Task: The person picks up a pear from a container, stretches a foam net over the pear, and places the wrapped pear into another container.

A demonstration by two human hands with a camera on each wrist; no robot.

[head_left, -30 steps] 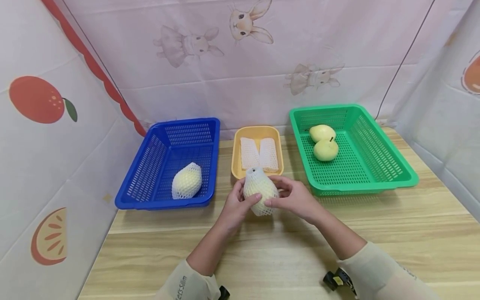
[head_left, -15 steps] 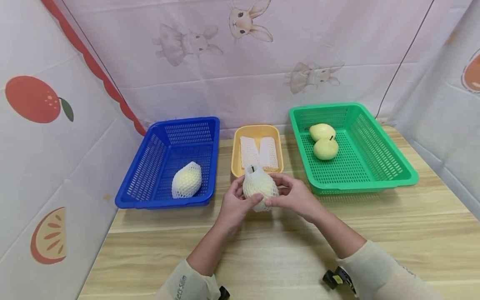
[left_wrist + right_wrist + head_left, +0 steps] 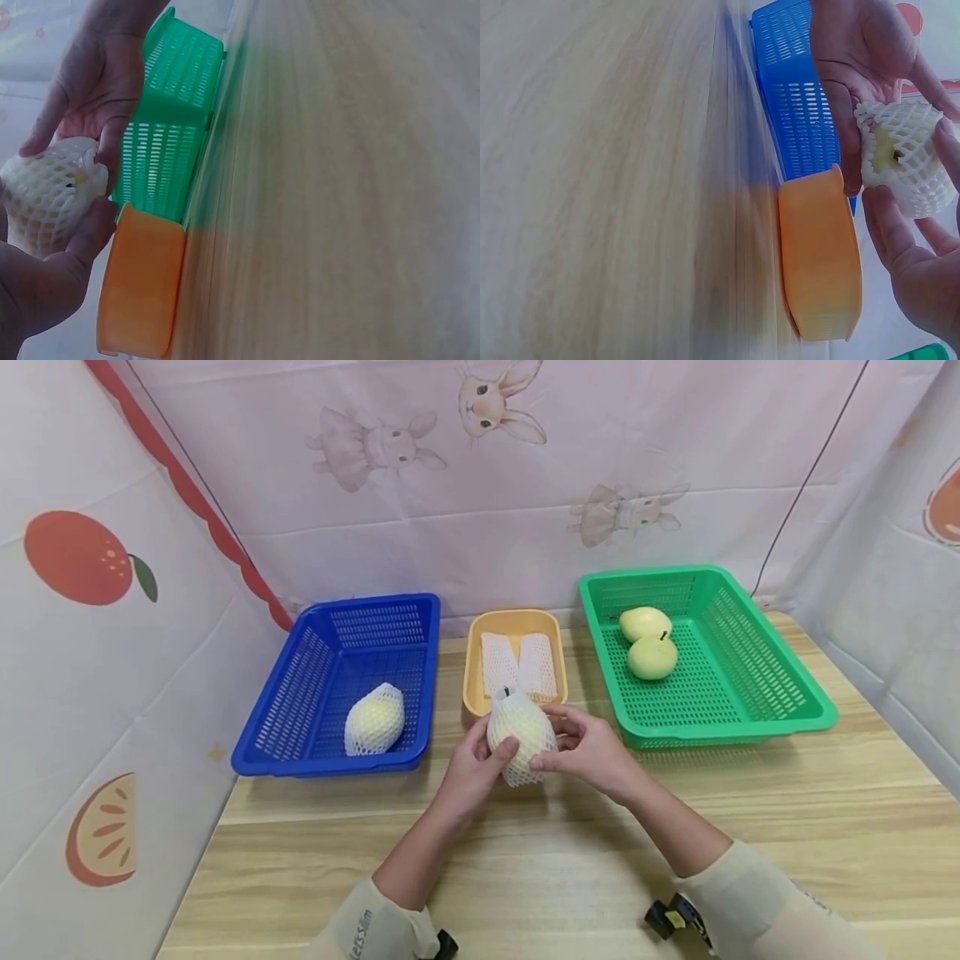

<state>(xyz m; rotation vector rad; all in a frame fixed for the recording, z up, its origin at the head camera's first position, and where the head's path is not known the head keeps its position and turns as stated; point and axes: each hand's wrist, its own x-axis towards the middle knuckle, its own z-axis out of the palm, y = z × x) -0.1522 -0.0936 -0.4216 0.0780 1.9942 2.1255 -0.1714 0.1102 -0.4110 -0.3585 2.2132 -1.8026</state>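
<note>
A pear in a white foam net [image 3: 521, 735] is held between both hands, above the table in front of the yellow tray. The left hand [image 3: 471, 772] grips its left side, thumb on the front. From the right, the right hand [image 3: 592, 760] holds it with the thumb low on the front. The stem pokes out of the net's top. In the left wrist view the netted pear [image 3: 49, 195] lies between both hands' fingers; the right wrist view shows the net's lower opening around the pear [image 3: 907, 157].
A blue basket [image 3: 258, 760] at the left contains another netted pear [image 3: 375, 720]. Two flat foam nets [image 3: 537, 667] lie in the yellow tray [image 3: 472, 689]. Two bare pears [image 3: 652, 658] sit in the green basket [image 3: 720, 732] at the right. A patterned cloth hangs behind.
The held pear has tilted slightly and its stem shows more above the net. The left thumb has moved slightly up on the net. Both hands keep their hold.
</note>
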